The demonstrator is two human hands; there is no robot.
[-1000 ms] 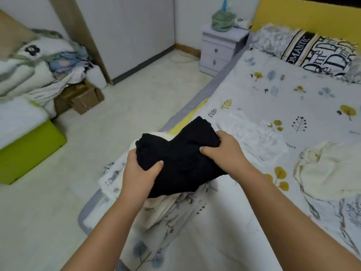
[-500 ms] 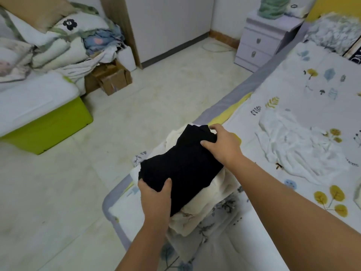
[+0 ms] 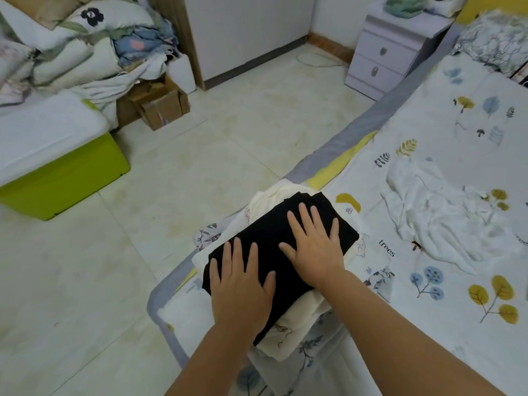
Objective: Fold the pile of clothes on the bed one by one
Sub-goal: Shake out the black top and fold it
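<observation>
A folded black garment [image 3: 274,232] lies on top of a stack of folded cream and patterned clothes [image 3: 297,324] at the near corner of the bed [image 3: 457,324]. My left hand [image 3: 240,284] rests flat on its near end, fingers spread. Flat on the far half of the black garment lies my right hand [image 3: 314,244], also with spread fingers. Neither hand grips the cloth. A crumpled white garment [image 3: 440,212] lies unfolded on the bed to the right.
The bed's grey edge [image 3: 357,135] runs diagonally beside a tiled floor [image 3: 200,172]. A lime-green storage box [image 3: 65,178], a cardboard box [image 3: 160,104] and heaped bedding [image 3: 71,52] stand at the left. A white nightstand [image 3: 391,52] is at the back.
The black garment was carried left and set down on the stack. Both hands let go of its edges and now lie flat on it. The camera view shifted left.
</observation>
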